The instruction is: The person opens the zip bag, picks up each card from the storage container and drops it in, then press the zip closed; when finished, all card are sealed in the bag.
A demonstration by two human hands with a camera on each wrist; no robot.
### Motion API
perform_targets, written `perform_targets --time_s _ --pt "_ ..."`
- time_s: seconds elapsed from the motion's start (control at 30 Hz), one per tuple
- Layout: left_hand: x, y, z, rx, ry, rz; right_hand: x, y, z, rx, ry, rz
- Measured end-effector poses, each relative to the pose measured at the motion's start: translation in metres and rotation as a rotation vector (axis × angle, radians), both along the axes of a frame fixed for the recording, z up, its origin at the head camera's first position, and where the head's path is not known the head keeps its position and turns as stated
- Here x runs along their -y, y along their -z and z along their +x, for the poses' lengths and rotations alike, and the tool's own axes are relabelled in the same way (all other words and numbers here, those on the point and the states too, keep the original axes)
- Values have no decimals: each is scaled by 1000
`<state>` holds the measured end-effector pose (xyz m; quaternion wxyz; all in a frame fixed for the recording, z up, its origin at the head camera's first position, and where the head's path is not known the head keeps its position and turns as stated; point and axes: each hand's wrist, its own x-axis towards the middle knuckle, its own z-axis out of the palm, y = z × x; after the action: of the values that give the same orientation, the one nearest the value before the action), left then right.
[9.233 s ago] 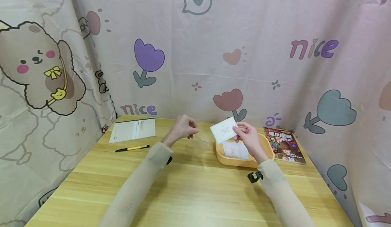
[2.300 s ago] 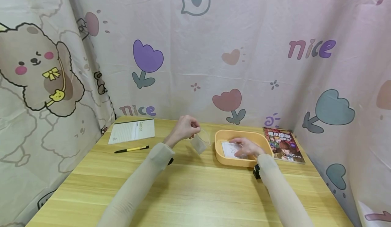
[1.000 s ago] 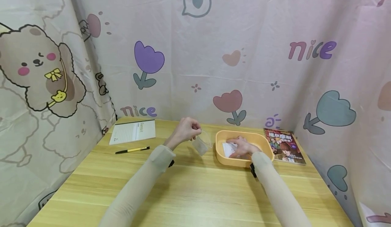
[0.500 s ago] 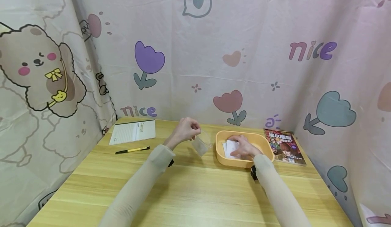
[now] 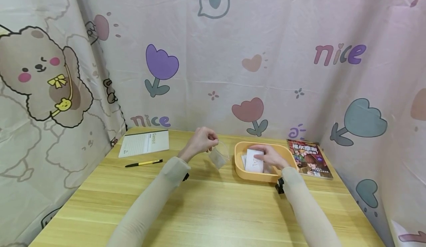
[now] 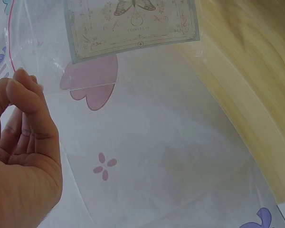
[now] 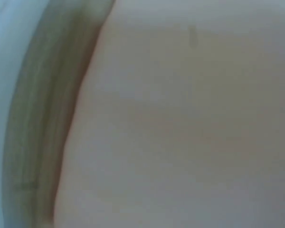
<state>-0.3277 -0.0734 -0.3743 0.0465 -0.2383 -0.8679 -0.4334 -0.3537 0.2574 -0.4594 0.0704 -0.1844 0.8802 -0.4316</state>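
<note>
My left hand (image 5: 199, 140) pinches the edge of a clear zip bag (image 5: 224, 151) above the table, left of the yellow basket (image 5: 238, 171). In the left wrist view, the bag's zip shows as a red line beside the fingertips (image 6: 23, 78). A pale card with a printed butterfly (image 6: 137, 23) lies inside the bag. My right hand (image 5: 272, 156) is inside the basket and holds a white printed card (image 5: 253, 162), tilted up. Another white piece (image 5: 244, 160) shows behind it. The right wrist view is blurred and shows no fingers.
A lined notebook (image 5: 146, 143) lies at the back left of the table, with a yellow and black pen (image 5: 144, 163) in front of it. To the right of the basket lies a colourful magazine (image 5: 311, 160). A patterned curtain (image 5: 206, 62) hangs behind the table.
Earlier the right hand held a white card beside the bag; a card is now inside the bag. The right hand went into the basket and has tilted another card up. The left hand stayed put.
</note>
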Motion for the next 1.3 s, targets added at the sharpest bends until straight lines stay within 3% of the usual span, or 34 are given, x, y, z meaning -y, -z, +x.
perform_targets --time_s 0.27,0.57,0.9,1.3 --pt "0 2 -1 -8 5 12 -4 -6 2 22 82 -141" --pt "1 5 -2 4 6 34 0 -11 7 -30 283 -181" --pt "1 2 -1 -5 -22 23 25 -32 24 23 219 -560" --pt "1 -4 -1 4 -26 33 61 -54 50 -74 152 -794"
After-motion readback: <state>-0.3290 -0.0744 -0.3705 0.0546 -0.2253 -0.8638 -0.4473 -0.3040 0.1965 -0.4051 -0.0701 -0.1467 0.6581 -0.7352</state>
